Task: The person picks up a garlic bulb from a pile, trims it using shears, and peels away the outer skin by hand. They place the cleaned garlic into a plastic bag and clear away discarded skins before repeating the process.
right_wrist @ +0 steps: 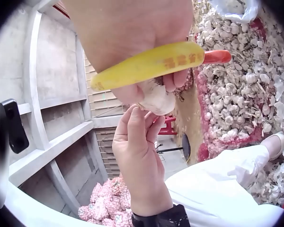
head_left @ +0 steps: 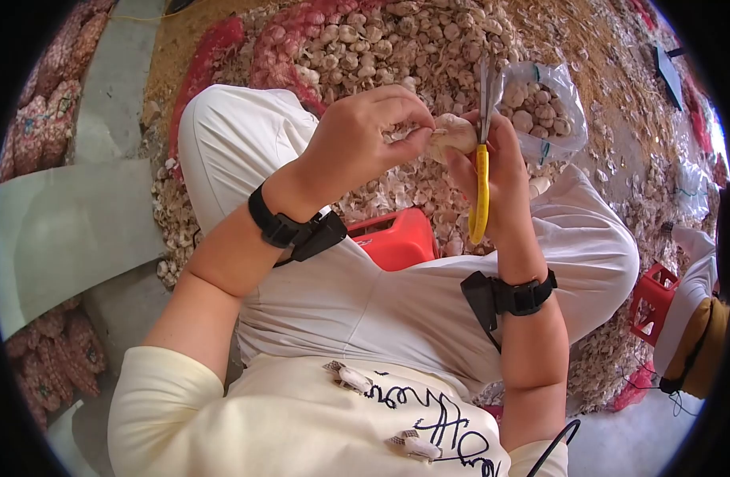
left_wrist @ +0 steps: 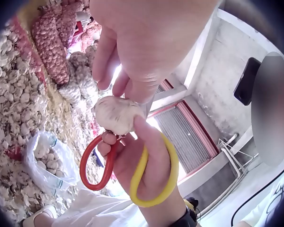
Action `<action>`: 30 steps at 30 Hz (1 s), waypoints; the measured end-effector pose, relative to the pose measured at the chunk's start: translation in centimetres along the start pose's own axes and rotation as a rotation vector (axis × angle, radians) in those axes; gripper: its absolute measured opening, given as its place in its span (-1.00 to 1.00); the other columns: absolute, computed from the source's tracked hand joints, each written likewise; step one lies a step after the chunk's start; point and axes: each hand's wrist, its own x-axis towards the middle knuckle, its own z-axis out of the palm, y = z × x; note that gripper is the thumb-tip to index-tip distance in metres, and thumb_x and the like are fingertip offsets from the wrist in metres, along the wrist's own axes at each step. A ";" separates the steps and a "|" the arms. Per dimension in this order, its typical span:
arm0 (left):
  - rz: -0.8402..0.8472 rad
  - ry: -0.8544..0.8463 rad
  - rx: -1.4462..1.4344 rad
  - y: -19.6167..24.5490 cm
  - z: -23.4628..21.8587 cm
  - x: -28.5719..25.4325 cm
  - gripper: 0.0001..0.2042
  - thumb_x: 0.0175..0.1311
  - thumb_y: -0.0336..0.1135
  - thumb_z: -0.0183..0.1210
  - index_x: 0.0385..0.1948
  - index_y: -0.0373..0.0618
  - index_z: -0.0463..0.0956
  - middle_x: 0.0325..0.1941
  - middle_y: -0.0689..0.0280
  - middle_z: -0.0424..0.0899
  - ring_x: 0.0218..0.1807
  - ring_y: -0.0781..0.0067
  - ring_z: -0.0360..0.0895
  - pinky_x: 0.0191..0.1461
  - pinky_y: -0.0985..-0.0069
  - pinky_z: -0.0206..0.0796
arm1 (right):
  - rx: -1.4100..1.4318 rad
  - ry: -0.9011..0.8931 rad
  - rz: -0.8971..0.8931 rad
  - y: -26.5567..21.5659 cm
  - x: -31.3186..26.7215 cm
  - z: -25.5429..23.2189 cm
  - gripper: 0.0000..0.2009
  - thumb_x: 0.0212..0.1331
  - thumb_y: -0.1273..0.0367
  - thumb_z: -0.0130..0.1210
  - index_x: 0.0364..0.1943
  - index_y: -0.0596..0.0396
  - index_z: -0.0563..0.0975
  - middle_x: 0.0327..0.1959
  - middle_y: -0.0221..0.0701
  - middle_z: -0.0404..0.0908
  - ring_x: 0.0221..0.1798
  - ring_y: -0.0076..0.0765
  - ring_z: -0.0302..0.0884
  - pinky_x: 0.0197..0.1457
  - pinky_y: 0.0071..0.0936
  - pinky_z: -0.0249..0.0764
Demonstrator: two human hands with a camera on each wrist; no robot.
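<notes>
A pale garlic bulb (head_left: 456, 133) is held up between both hands, over the seated person's lap. My left hand (head_left: 373, 131) pinches its near-left end between thumb and fingertips. On the other side, my right hand (head_left: 504, 171) grips the bulb with thumb and fingers and also carries a pair of scissors (head_left: 481, 191). The blades point away from the body, past the bulb. In the left wrist view the scissors show one red handle (left_wrist: 82, 165) and one yellow handle (left_wrist: 174, 165) looped about the right hand. The right wrist view shows the bulb (right_wrist: 158, 100) under the right fingers.
A clear plastic bag (head_left: 573, 95) holding garlic bulbs stands right of the hands. Beyond lies a heap of garlic (head_left: 357, 52) on red netting. Loose skins cover the floor. A red plastic stool (head_left: 408, 234) sits between the legs; filled net sacks (head_left: 43, 131) line the left.
</notes>
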 end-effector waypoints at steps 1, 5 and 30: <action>-0.008 -0.006 -0.014 0.0 -0.1 0.0 -0.88 0.03 -0.51 0.26 -0.36 -0.17 0.59 -0.30 0.26 0.65 -0.25 0.37 0.62 -0.16 0.53 0.46 | -0.002 -0.003 -0.006 0.0 0.0 0.0 -0.60 0.09 0.48 0.20 0.02 0.11 0.34 -0.17 -0.35 0.56 -0.16 -0.57 0.53 -0.12 -0.62 0.47; -0.016 -0.014 -0.039 -0.2 -0.1 -0.1 -0.88 0.04 -0.50 0.25 -0.36 -0.17 0.59 -0.29 0.27 0.64 -0.25 0.38 0.61 -0.17 0.55 0.44 | -0.023 -0.007 0.025 -0.3 0.0 -0.1 -0.59 0.09 0.48 0.21 0.02 0.11 0.34 -0.20 -0.36 0.57 -0.17 -0.57 0.54 -0.12 -0.63 0.47; -0.439 -0.083 -0.354 -1.8 0.2 -0.5 -0.89 0.34 -0.39 0.01 -0.24 -0.22 0.43 -0.25 0.35 0.57 -0.21 0.63 0.53 -0.08 0.63 0.40 | 0.122 -0.024 0.047 -0.7 0.1 -0.3 -0.60 0.11 0.47 0.18 0.04 0.12 0.33 -0.21 -0.41 0.51 -0.28 -0.59 0.47 -0.20 -0.65 0.45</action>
